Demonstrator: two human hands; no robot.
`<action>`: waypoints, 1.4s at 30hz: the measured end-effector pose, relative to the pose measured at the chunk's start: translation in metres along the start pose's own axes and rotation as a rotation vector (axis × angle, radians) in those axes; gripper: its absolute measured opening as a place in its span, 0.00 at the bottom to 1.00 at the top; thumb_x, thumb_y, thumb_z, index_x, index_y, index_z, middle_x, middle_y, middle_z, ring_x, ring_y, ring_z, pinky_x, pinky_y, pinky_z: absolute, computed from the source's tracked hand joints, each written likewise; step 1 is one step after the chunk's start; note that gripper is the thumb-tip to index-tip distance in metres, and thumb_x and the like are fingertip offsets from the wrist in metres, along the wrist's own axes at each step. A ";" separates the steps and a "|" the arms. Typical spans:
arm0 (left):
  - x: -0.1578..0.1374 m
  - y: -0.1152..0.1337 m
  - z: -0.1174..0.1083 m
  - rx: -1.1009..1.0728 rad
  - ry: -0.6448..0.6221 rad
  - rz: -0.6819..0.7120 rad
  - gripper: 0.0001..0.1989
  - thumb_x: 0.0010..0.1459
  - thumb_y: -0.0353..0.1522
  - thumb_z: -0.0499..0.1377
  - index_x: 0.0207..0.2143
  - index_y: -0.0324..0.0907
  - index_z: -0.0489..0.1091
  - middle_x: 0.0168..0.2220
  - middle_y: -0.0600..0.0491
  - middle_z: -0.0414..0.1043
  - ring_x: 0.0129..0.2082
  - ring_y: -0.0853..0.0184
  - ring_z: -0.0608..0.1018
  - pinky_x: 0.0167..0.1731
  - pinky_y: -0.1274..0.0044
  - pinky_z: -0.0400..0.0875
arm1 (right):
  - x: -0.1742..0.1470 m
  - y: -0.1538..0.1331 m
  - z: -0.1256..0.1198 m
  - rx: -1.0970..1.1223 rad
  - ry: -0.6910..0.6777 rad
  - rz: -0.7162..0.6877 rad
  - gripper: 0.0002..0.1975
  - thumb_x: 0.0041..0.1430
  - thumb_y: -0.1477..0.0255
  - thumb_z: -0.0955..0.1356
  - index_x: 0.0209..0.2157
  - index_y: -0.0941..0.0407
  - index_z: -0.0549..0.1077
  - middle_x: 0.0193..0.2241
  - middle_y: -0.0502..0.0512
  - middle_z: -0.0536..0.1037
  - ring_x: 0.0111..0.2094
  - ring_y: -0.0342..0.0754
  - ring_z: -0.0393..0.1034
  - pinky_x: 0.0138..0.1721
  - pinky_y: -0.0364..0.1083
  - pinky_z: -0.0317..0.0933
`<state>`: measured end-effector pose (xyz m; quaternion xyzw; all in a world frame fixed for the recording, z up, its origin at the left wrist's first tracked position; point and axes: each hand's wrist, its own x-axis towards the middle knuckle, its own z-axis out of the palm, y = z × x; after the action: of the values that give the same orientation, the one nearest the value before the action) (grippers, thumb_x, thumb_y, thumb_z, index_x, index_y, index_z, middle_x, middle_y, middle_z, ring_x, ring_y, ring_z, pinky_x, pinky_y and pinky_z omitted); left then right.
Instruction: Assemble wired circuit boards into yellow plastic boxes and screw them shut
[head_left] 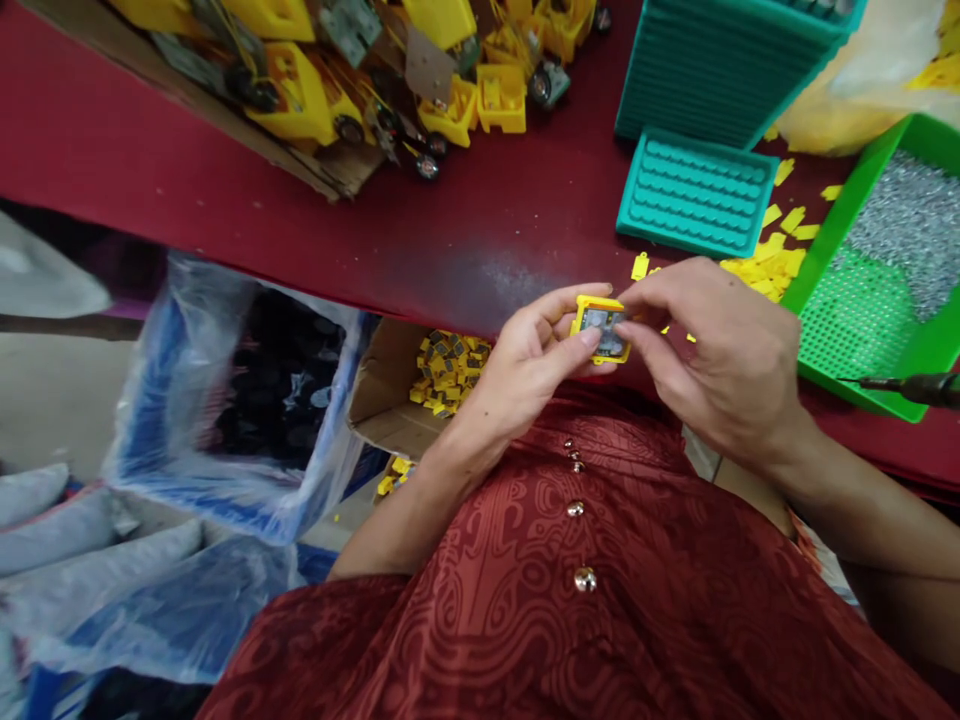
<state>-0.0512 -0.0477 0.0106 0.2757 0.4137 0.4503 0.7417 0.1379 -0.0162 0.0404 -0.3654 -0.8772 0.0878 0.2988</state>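
Note:
My left hand [517,365] holds a small yellow plastic casing [601,330] with a grey inside, its thumb lying over the open face. At the casing's right side is my right hand [712,350], thumb and forefinger pinched together against its edge. Whatever sits between those right fingertips is too small or hidden to make out. Just beyond the right hand, flat yellow plastic pieces [772,265] lie scattered on the dark red table [480,220].
A teal ridged tray [697,195] lies before a teal tray stack [720,75]. At right, a green basket [855,340] holds small metal screws, with a screwdriver tip [885,383] over it. Yellow assemblies [300,95] fill the back left. Below stand a cardboard box [390,390] and a plastic-lined blue crate [150,400].

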 end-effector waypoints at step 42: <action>0.034 -0.007 -0.004 0.025 0.164 -0.060 0.27 0.53 0.36 0.76 0.53 0.38 0.75 0.42 0.48 0.86 0.38 0.63 0.89 0.34 0.78 0.85 | -0.002 0.087 0.022 -0.364 -0.016 0.421 0.13 0.74 0.71 0.65 0.40 0.57 0.82 0.38 0.61 0.81 0.42 0.54 0.73 0.46 0.54 0.68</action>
<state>-0.0429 -0.0204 -0.0097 0.2344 0.4867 0.4439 0.7149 0.1768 0.0464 -0.0107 -0.5868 -0.7855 -0.0082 0.1965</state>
